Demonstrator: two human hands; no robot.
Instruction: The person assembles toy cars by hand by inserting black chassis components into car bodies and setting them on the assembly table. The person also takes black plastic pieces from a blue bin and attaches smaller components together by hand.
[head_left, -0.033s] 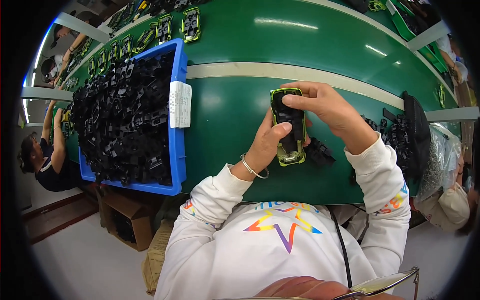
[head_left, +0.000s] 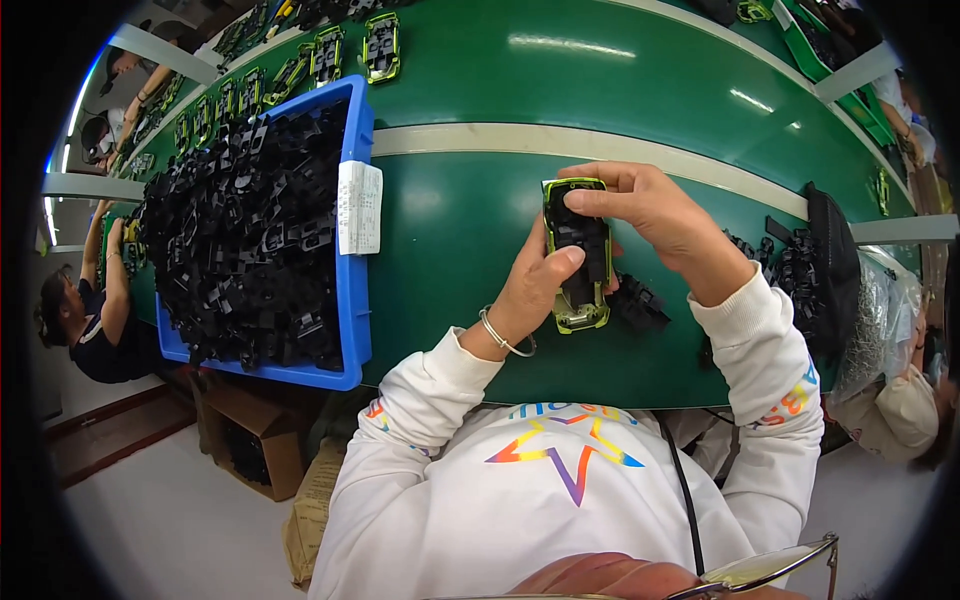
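Note:
An oblong plastic shell (head_left: 582, 318), lime green at the rim with black parts set inside, is held upright over the green bench in front of my chest. My left hand (head_left: 535, 285) wraps its left side, thumb laid across the black middle. At the upper end my right hand (head_left: 650, 215) pinches the shell, its thumb pressing on the black part and its fingers behind the far edge. The fingers underneath are mostly hidden. Just right of the shell, a few loose black plastic parts (head_left: 640, 304) lie on the bench.
To the left stands a blue bin (head_left: 355, 280) heaped with black plastic parts (head_left: 250, 240). Similar green-and-black shells (head_left: 381, 48) line the far belt. More black parts (head_left: 797, 270) and a clear bag (head_left: 870, 325) sit at right. A person (head_left: 95, 310) works at far left.

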